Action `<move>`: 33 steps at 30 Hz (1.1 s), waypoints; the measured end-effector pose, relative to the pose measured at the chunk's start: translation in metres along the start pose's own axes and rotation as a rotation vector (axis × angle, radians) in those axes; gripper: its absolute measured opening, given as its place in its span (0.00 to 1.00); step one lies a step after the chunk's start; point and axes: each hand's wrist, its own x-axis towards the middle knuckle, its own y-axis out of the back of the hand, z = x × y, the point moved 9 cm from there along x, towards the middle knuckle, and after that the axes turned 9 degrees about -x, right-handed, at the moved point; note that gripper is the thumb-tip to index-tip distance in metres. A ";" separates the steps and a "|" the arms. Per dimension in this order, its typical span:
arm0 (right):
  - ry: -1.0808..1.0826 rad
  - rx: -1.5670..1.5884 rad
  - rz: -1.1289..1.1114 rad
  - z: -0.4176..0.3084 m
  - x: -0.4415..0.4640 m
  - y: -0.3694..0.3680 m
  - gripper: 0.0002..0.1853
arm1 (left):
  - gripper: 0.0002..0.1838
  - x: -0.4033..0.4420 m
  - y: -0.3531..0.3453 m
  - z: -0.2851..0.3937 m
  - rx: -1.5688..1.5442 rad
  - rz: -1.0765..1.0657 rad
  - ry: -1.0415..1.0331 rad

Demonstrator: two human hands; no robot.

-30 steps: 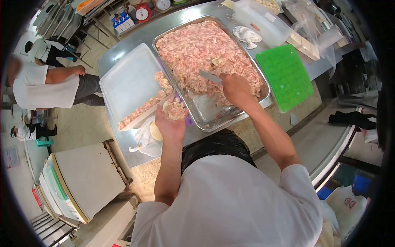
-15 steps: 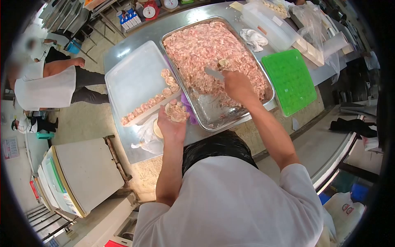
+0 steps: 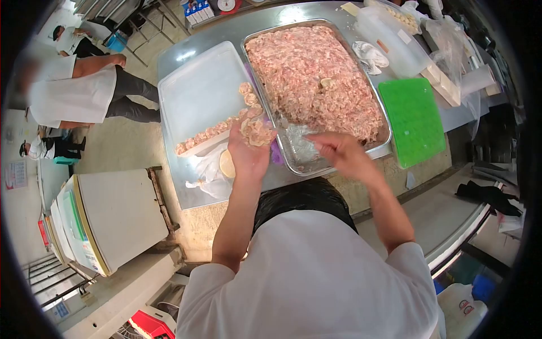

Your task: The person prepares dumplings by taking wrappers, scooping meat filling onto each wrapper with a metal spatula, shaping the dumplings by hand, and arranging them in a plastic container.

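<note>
My left hand (image 3: 248,159) is cupped around an open dumpling (image 3: 258,133), a thin pale wrapper with pinkish minced filling, by the corner of the metal tray. Over the near end of that tray, my right hand (image 3: 342,156) is closed on a flat metal spatula, whose blade is hard to make out here. Minced meat (image 3: 316,56) fills most of the tray (image 3: 389,133), with a scraped patch of bare metal at the near left. Left of it, a white plastic tray (image 3: 197,90) carries finished dumplings (image 3: 210,134) along two edges. Round wrappers (image 3: 227,164) lie below my left hand.
A green plastic tray lid (image 3: 412,121) lies to the right of the meat. Behind it are a crumpled white cloth (image 3: 370,57) and a clear plastic container (image 3: 395,42). A co-worker (image 3: 73,93) stands beyond the table's left side.
My right hand has drawn back from the meat towards my left hand, with the spatula. The dumpling stays in my left hand. The view has shifted slightly.
</note>
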 end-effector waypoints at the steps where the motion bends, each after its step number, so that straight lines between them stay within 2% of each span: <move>1: 0.206 -0.125 0.111 -0.017 -0.009 -0.006 0.15 | 0.20 -0.001 -0.005 -0.002 -0.015 -0.003 -0.004; 4: 0.136 -0.231 0.203 -0.015 -0.017 -0.027 0.20 | 0.19 -0.013 -0.013 -0.005 -0.038 0.172 -0.055; 7: 0.030 -0.238 0.133 -0.009 -0.019 -0.027 0.22 | 0.17 0.003 0.006 -0.005 0.011 0.120 -0.091; 10: 0.073 -0.211 0.161 -0.021 -0.023 -0.024 0.23 | 0.16 0.004 0.024 -0.013 -0.021 0.248 -0.058; 13: 0.044 -0.201 0.154 -0.003 -0.015 -0.035 0.20 | 0.15 0.003 0.017 -0.007 0.015 0.254 -0.151; 16: 0.003 -0.007 0.141 0.009 -0.008 -0.017 0.15 | 0.11 -0.030 -0.025 -0.003 -0.097 0.042 -0.046; 19: -0.079 0.009 -0.044 -0.011 -0.005 0.028 0.09 | 0.22 -0.024 -0.009 0.002 0.520 -0.382 0.156; 22: 0.014 -0.161 -0.212 -0.033 0.003 0.047 0.07 | 0.32 -0.057 -0.015 -0.016 1.254 -0.711 0.422; 25: 0.090 -0.318 -0.317 -0.042 0.008 0.044 0.11 | 0.39 -0.073 -0.035 -0.027 1.270 -0.847 0.325; 26: 0.102 -0.319 -0.313 -0.043 0.009 0.043 0.11 | 0.35 -0.074 -0.045 -0.029 1.306 -0.945 0.164; 29: 0.120 -0.306 -0.304 -0.037 0.009 0.035 0.12 | 0.27 -0.078 -0.047 -0.041 1.227 -0.862 0.325; 33: 0.077 -0.344 -0.302 -0.018 0.001 0.035 0.13 | 0.17 -0.069 -0.025 -0.037 1.230 -0.717 0.171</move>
